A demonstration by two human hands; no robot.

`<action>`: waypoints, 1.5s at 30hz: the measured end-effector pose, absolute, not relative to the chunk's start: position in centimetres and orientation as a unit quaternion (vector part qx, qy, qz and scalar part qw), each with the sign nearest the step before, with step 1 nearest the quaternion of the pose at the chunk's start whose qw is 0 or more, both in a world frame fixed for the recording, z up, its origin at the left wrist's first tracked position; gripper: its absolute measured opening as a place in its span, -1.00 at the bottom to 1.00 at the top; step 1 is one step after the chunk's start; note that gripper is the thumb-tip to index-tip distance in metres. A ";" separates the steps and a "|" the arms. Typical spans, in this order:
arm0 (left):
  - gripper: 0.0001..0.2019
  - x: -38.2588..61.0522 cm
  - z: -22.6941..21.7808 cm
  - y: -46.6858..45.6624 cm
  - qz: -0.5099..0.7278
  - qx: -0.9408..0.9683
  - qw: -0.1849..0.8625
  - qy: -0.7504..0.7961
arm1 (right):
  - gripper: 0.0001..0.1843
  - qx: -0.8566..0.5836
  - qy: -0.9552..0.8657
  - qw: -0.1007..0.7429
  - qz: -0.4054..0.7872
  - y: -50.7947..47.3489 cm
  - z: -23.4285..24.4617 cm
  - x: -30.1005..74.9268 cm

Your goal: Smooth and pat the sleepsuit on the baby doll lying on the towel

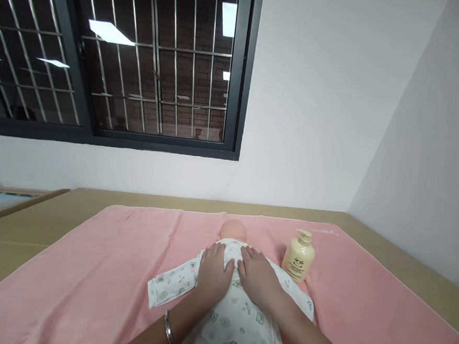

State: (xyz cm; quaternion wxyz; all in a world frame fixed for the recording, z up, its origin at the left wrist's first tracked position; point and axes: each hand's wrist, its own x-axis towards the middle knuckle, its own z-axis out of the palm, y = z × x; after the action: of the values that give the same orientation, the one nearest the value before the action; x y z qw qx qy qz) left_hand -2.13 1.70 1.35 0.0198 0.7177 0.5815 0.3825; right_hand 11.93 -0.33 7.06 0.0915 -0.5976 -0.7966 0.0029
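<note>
A baby doll [233, 229] in a white patterned suit [238, 319] lies on a pink towel [89, 267], head away from me. My left hand [212, 273] rests flat on the doll's upper body, fingers stretched out. My right hand [259, 279] lies flat beside it on the same spot, fingers extended too. Neither hand holds anything. A metal bangle [170, 333] sits on my left wrist. A cream pump bottle [298, 255] stands upright on the towel just right of the doll.
The towel covers a tan table [33, 221] that meets a white wall [315, 120]. A barred dark window [143, 61] is above at left. Another wall [431, 154] closes the right side.
</note>
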 end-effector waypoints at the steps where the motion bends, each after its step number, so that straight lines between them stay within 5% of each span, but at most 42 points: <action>1: -0.56 -2.1 1.3 1.7 0.381 0.716 0.026 0.584 | -0.44 -0.595 -0.799 0.083 -0.025 -0.7 7.1 11.7; 5: -0.57 -2.2 1.3 1.8 0.386 0.714 0.045 0.582 | -0.49 -0.594 -0.796 0.069 -0.089 -1.4 7.5 11.3; 13: -0.67 -2.3 1.2 1.9 0.423 0.696 0.070 0.576 | -0.36 -0.583 -0.803 0.117 0.042 0.9 7.4 13.1; 23: -0.66 -2.3 1.2 1.8 0.436 0.693 0.079 0.570 | -0.38 -0.591 -0.796 0.121 0.053 0.5 7.7 12.8; 31: -0.56 -2.5 -0.1 1.4 0.507 0.662 0.072 0.547 | -0.31 -0.554 -0.783 0.282 0.022 -0.3 7.4 12.2; 37: -0.57 -2.5 -0.4 1.3 0.533 0.645 0.056 0.545 | -0.41 -0.541 -0.816 0.186 0.086 0.2 6.8 11.9; 45: -0.59 -2.6 -0.2 1.2 0.533 0.644 0.072 0.544 | -0.46 -0.519 -0.819 0.237 0.058 -0.1 6.6 11.7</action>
State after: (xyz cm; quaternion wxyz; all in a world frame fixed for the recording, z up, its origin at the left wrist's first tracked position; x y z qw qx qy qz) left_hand -2.58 1.16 -0.21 0.0724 0.6443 0.5438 0.5328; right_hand 11.75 -0.11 6.56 0.2366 -0.5187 -0.8195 0.0583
